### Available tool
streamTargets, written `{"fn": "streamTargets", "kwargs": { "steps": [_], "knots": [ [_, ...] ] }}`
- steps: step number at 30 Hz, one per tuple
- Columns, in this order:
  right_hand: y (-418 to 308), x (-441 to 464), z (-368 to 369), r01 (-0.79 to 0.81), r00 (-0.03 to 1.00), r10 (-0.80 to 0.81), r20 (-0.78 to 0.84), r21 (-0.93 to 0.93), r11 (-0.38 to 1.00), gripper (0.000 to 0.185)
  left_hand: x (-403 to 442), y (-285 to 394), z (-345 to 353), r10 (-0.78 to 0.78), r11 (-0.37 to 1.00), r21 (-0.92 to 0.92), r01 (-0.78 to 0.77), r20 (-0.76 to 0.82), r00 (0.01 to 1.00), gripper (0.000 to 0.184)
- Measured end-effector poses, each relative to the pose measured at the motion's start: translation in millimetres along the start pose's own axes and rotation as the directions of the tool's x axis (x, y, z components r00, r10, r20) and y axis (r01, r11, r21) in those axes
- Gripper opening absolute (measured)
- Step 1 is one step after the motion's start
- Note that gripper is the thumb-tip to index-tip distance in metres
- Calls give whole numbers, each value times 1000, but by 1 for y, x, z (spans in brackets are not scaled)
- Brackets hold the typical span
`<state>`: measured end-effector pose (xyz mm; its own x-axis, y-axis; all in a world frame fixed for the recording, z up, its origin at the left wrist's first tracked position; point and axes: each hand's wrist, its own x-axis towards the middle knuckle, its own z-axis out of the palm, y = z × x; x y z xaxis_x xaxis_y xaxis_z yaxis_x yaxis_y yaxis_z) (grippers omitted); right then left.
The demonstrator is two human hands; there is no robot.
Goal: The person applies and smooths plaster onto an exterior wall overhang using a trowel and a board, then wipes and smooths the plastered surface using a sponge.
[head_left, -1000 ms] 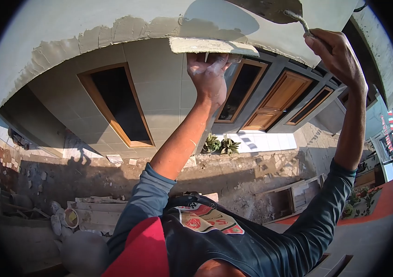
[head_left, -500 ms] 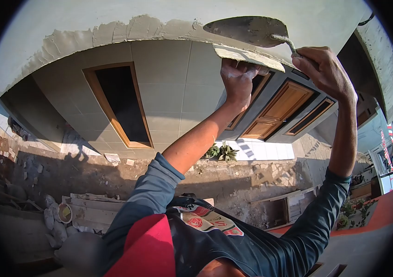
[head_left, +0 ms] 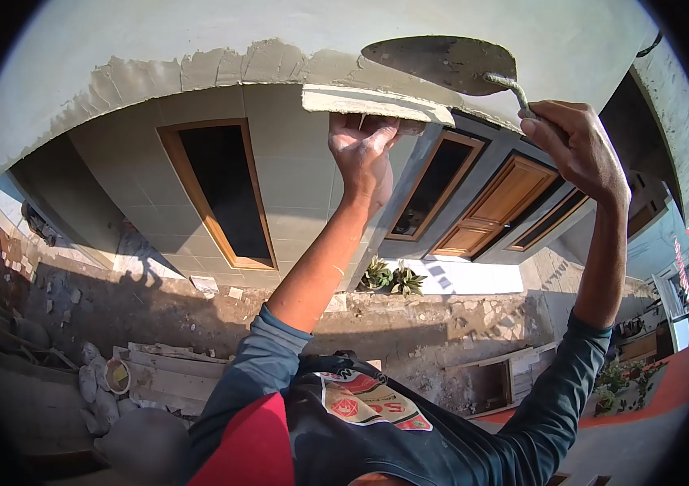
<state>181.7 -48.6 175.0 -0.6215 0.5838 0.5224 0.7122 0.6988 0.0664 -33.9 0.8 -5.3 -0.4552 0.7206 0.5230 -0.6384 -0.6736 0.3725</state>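
Observation:
My right hand (head_left: 578,147) is closed round the handle of a pointed trowel (head_left: 440,61). Its blade lies along the lower part of the pale beam (head_left: 336,24), pointing left; I cannot tell whether it touches. Under the beam's lower edge, my left hand (head_left: 363,158) grips a plasterer's hawk (head_left: 377,104) from below. The hawk is a flat, mortar-crusted board, close against that edge, and its underside grip is mostly hidden by the fingers. A rough band of wet grey mortar (head_left: 219,70) runs along the beam's edge, left of the trowel.
Beyond the beam stands a tiled wall with a wood-framed window (head_left: 219,194) and a wooden door (head_left: 486,206). Far below lie rubble-strewn ground (head_left: 158,312), stacked boards (head_left: 170,377), pale sacks (head_left: 99,397) and two potted plants (head_left: 393,277). An orange-edged ledge (head_left: 652,397) is at right.
My left hand has carried the hawk leftward along the beam's edge, away from beneath the trowel. The trowel and right hand sit slightly lower in view, as does the whole scene.

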Motion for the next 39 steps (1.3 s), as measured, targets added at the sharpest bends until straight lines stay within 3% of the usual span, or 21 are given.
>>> {"fn": "streamTargets", "kwargs": {
  "steps": [2,3,6,8,10,11,14,15,16,18,21,22,25,28,30,31,34,35,36,38,39],
  "knots": [
    [-18,11,5,81,990,-72,118,-81,993,30,-5,5,10,15,1000,20,-14,-41,999,52],
    [-15,17,14,184,980,-172,99,-125,975,27,-3,4,10,32,999,-10,-32,-19,999,52],
    [-17,32,14,110,985,-88,151,-142,984,26,-5,4,15,26,999,-37,-27,-44,999,52],
    [-7,31,7,106,987,-85,133,-158,982,27,-5,4,15,9,1000,-29,-12,-92,996,52],
    [-16,23,-9,19,997,-28,-71,-127,992,29,-2,-3,13,59,997,-47,-60,-39,998,52],
    [-16,23,-11,-48,997,41,-68,-98,994,30,-3,-6,16,26,998,-61,-28,-37,999,55],
    [-30,26,-6,12,997,-14,-77,-16,1000,30,-10,-30,43,-66,995,-74,65,-6,998,58],
    [-36,29,-3,59,995,-59,-76,-13,998,29,-9,-47,45,-134,990,-33,136,69,989,59],
    [-42,30,-2,69,995,-70,-76,-10,998,29,-15,-49,50,-178,966,-160,205,168,970,58],
    [-53,31,-3,30,998,-29,-47,14,999,29,-23,-67,39,-219,976,52,213,172,961,57],
    [-48,27,-5,42,999,-41,-19,16,999,28,-36,-40,9,-179,981,-66,181,29,983,57],
    [-46,26,-3,58,998,-57,-16,23,998,28,-35,-26,-11,-169,985,-31,169,-7,986,58],
    [-51,29,2,75,996,-75,38,11,997,28,-15,27,-37,-1,1000,-31,-3,-127,992,47],
    [-50,37,12,120,988,-116,99,-36,992,29,10,56,-34,93,995,36,-90,-78,993,42],
    [-54,44,21,220,973,-216,86,-45,974,29,11,58,-25,101,994,48,-96,-94,991,43],
    [-61,49,22,237,962,-223,154,-74,969,29,11,58,-22,116,992,63,-109,-109,987,44],
    [-57,62,34,258,962,-241,124,-144,955,30,11,50,-31,112,993,47,-108,-104,988,46],
    [-59,64,24,126,979,-103,177,-121,985,29,12,48,-32,116,993,50,-111,-99,988,46],
    [-58,64,20,126,980,-104,171,-121,985,29,12,51,-25,118,993,41,-114,-108,987,47],
    [-51,55,9,194,971,-208,-118,-117,974,27,12,51,-21,122,992,28,-119,-120,985,48],
    [-53,53,4,148,982,-160,-100,-121,982,26,12,51,-22,132,991,45,-128,-102,986,47]
  ]
}}
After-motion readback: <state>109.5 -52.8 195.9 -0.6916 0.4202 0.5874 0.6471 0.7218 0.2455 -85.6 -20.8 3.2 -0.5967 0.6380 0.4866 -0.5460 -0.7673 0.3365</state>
